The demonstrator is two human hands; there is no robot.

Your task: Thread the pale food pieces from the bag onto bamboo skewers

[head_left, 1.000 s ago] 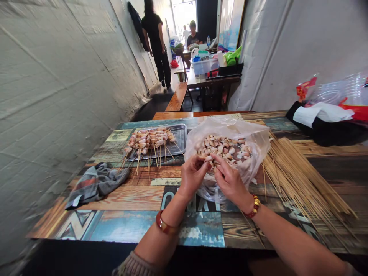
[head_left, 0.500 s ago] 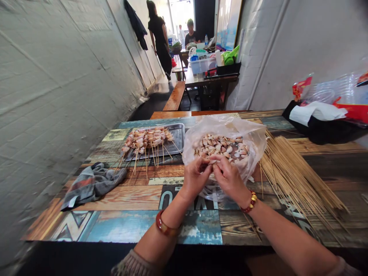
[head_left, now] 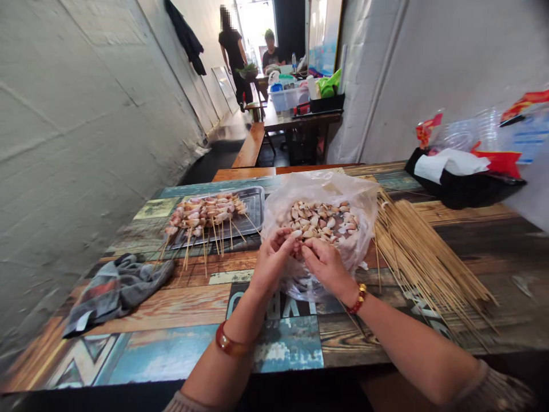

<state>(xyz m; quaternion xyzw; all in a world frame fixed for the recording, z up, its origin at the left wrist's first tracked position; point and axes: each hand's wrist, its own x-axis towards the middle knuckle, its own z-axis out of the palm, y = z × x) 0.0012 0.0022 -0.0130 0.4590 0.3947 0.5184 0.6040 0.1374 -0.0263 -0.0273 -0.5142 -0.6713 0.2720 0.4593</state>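
While my left grip (head_left: 271, 257) pinches a clove (head_left: 295, 234) over the bag (head_left: 315, 184), can't tell if right grip (head_left: 326, 263) holds anything.

A pale garlic clove (head_left: 295, 234) is held above the near side of an open, translucent plastic bag (head_left: 359, 191); pinkish-tan garlic cloves (head_left: 315, 220) lie loosely piled inside.

- Gray cloth (head_left: 124, 292), crumpled
- Dark jacket (head_left: 185, 34), hanging along left wall (head_left: 77, 149)
- Translucent bin (head_left: 283, 102), on rear table (head_left: 278, 120)
- White sheet (head_left: 452, 164), draped over black container (head_left: 472, 193)
- Person in black (head_left: 233, 52), upright, in background
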